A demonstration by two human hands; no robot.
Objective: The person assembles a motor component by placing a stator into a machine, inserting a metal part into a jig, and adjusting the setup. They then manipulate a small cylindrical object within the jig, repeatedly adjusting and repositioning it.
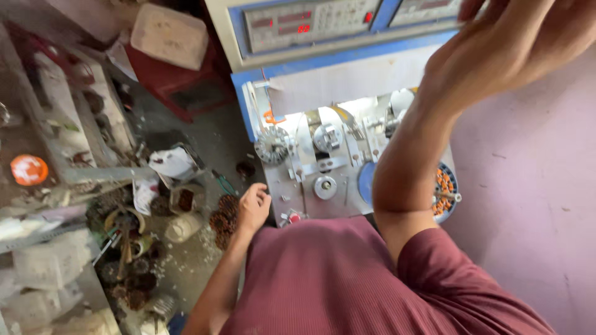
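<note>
Copper-wound stators (223, 214), three, lie beside left hand (253, 208).

maroon ribbed shirt (323, 279), blue-trimmed machine (323, 62)

Right hand (496, 43) fingertips cut off (top edge); grip unclear.

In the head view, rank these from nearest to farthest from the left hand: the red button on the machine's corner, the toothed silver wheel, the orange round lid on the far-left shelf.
Measured from the left hand:
1. Red button, just to the hand's right on the machine's near corner.
2. Toothed silver wheel, above the hand on the machine's left side.
3. Orange round lid, far off at the left edge on the shelf.
</note>
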